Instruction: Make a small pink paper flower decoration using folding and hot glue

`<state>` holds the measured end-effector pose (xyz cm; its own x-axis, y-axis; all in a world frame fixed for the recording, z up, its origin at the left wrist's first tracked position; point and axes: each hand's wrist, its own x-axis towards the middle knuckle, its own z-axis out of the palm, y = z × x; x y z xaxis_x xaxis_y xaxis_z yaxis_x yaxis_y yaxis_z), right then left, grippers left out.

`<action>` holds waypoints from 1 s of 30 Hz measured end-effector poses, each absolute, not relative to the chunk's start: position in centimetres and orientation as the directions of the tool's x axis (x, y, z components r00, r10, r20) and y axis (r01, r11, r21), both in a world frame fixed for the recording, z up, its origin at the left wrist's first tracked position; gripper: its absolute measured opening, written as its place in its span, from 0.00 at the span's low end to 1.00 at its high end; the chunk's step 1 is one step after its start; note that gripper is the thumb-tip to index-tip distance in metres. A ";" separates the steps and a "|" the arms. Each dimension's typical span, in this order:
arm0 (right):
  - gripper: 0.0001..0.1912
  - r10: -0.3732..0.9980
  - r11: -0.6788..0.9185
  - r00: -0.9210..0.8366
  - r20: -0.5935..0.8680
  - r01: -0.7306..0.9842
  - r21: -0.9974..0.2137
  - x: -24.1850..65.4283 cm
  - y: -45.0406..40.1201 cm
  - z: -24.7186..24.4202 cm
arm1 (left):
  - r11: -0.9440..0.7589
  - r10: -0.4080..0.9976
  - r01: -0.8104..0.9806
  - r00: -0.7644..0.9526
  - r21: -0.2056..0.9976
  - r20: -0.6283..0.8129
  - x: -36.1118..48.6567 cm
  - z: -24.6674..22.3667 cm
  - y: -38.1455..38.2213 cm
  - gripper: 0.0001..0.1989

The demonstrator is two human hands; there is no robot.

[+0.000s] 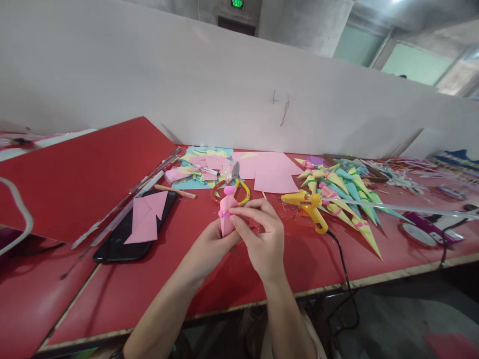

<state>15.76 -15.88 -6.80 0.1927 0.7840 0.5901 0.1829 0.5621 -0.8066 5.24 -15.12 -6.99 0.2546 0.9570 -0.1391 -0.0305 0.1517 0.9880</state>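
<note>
A small pink paper figure (227, 227) with brighter pink pieces at its top and middle stands upright between my hands. My left hand (211, 244) is closed around its lower part. The thumb and fingers of my right hand (260, 232) pinch at its brighter middle band from the right. Just behind the figure lie scissors (245, 192) with red and yellow handles. A yellow glue gun (310, 205) rests on the red table (299, 264) to the right of my hands.
Pink cut paper (144, 219) lies on a black phone-like slab (123, 248) at left, near a red board (101, 174). Paper scraps (209, 162) and pink sheets (275, 172) lie behind. Yellow and blue paper cones (366, 237) are piled at right; a black cable (342, 259) hangs over the edge.
</note>
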 end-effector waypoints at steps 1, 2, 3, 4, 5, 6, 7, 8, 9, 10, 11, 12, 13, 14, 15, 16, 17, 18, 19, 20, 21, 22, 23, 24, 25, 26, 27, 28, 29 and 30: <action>0.07 0.779 0.568 0.190 0.598 0.191 -0.800 15.7 -15.8 -6.9 | 0.156 0.959 -0.043 0.248 0.987 -0.140 5.3 -6.9 -15.1 0.16; 0.08 0.775 0.573 0.184 0.605 0.199 -0.795 15.7 -15.8 -7.0 | 0.160 0.960 -0.058 0.243 0.985 -0.141 5.4 -6.9 -15.1 0.16; 0.08 0.771 0.578 0.177 0.611 0.206 -0.789 15.7 -15.7 -7.1 | 0.163 0.960 -0.074 0.241 0.984 -0.141 5.4 -6.8 -15.1 0.16; 0.08 0.769 0.583 0.167 0.617 0.212 -0.784 15.7 -15.7 -7.2 | 0.167 0.960 -0.089 0.241 0.982 -0.142 5.5 -6.7 -15.1 0.15; 0.08 0.767 0.588 0.156 0.622 0.218 -0.779 15.7 -15.6 -7.3 | 0.172 0.959 -0.099 0.244 0.980 -0.143 5.5 -6.7 -15.1 0.15; 0.09 0.765 0.593 0.146 0.627 0.221 -0.774 15.7 -15.6 -7.3 | 0.176 0.958 -0.104 0.247 0.979 -0.146 5.6 -6.7 -15.1 0.15; 0.10 0.764 0.597 0.138 0.630 0.221 -0.772 15.7 -15.5 -7.4 | 0.179 0.957 -0.104 0.249 0.978 -0.149 5.6 -6.7 -15.0 0.14; 0.10 0.765 0.598 0.131 0.630 0.218 -0.772 15.7 -15.5 -7.4 | 0.178 0.958 -0.104 0.246 0.979 -0.148 5.6 -6.7 -15.0 0.14; 0.11 0.771 0.594 0.127 0.624 0.211 -0.776 15.7 -15.5 -7.4 | 0.171 0.960 -0.103 0.242 0.980 -0.142 5.6 -6.7 -15.0 0.14; 0.11 0.779 0.586 0.129 0.614 0.200 -0.785 15.7 -15.4 -7.4 | 0.160 0.963 -0.102 0.235 0.982 -0.132 5.6 -6.7 -15.0 0.14; 0.11 0.790 0.574 0.132 0.599 0.185 -0.798 15.7 -15.4 -7.4 | 0.146 0.967 -0.097 0.226 0.984 -0.121 5.6 -6.7 -15.0 0.14; 0.10 0.802 0.561 0.137 0.582 0.165 -0.811 15.7 -15.4 -7.4 | 0.130 0.971 -0.090 0.214 0.987 -0.108 5.5 -6.7 -14.9 0.13; 0.09 0.812 0.549 0.140 0.566 0.144 -0.823 15.7 -15.5 -7.4 | 0.113 0.975 -0.078 0.202 0.991 -0.095 5.5 -6.7 -14.9 0.13; 0.08 0.821 0.540 0.143 0.553 0.123 -0.833 15.7 -15.5 -7.4 | 0.097 0.978 -0.060 0.190 0.993 -0.084 5.5 -6.6 -14.9 0.12; 0.08 0.829 0.530 0.145 0.541 0.107 -0.841 15.6 -15.5 -7.4 | 0.081 0.981 -0.039 0.178 0.996 -0.073 5.4 -6.6 -14.9 0.12; 0.07 0.834 0.523 0.148 0.532 0.097 -0.847 15.6 -15.4 -7.4 | 0.064 0.984 -0.016 0.167 0.998 -0.060 5.4 -6.6 -14.8 0.12; 0.07 0.838 0.516 0.150 0.524 0.093 -0.852 15.6 -15.4 -7.5 | 0.046 0.986 0.006 0.161 0.999 -0.046 5.3 -6.5 -14.8 0.12; 0.06 0.841 0.510 0.151 0.519 0.095 -0.855 15.6 -15.4 -7.5 | 0.028 0.988 0.028 0.154 0.999 -0.032 5.2 -6.5 -14.7 0.12; 0.05 0.843 0.507 0.150 0.517 0.100 -0.856 15.6 -15.4 -7.5 | 0.013 0.988 0.048 0.151 0.999 -0.020 5.1 -6.5 -14.7 0.12; 0.05 0.842 0.509 0.145 0.520 0.105 -0.854 15.6 -15.3 -7.5 | 0.000 0.989 0.062 0.150 0.998 -0.009 5.0 -6.5 -14.7 0.12; 0.04 0.840 0.514 0.138 0.525 0.109 -0.851 15.6 -15.3 -7.5 | -0.012 0.988 0.072 0.153 0.997 0.001 4.9 -6.5 -14.6 0.12; 0.04 0.837 0.520 0.129 0.532 0.113 -0.846 15.6 -15.3 -7.5 | -0.019 0.988 0.078 0.156 0.997 0.007 4.8 -6.6 -14.6 0.11; 0.03 0.835 0.525 0.122 0.536 0.116 -0.843 15.6 -15.2 -7.5 | -0.022 0.987 0.080 0.159 0.997 0.008 4.7 -6.6 -14.6 0.11; 0.03 0.834 0.527 0.118 0.539 0.119 -0.842 15.6 -15.2 -7.5 | -0.020 0.986 0.080 0.165 0.997 0.007 4.6 -6.6 -14.7 0.11; 0.03 0.834 0.526 0.118 0.539 0.121 -0.842 15.6 -15.2 -7.5 | -0.016 0.985 0.078 0.172 0.997 0.002 4.6 -6.6 -14.7 0.10; 0.03 0.835 0.525 0.118 0.538 0.121 -0.842 15.6 -15.2 -7.4 | -0.011 0.984 0.075 0.178 0.997 -0.002 4.6 -6.6 -14.7 0.11; 0.03 0.834 0.526 0.119 0.538 0.118 -0.842 15.6 -15.2 -7.4 | -0.007 0.983 0.073 0.183 0.997 -0.007 4.6 -6.6 -14.7 0.11; 0.04 0.833 0.530 0.116 0.541 0.114 -0.841 15.7 -15.2 -7.5 | -0.006 0.982 0.068 0.187 0.998 -0.007 4.6 -6.6 -14.7 0.11; 0.04 0.832 0.534 0.110 0.545 0.109 -0.838 15.7 -15.2 -7.5 | -0.009 0.982 0.061 0.188 0.998 -0.003 4.6 -6.5 -14.7 0.10; 0.04 0.831 0.539 0.098 0.548 0.106 -0.836 15.8 -15.2 -7.5 | -0.016 0.983 0.054 0.181 0.998 0.006 4.6 -6.5 -14.7 0.10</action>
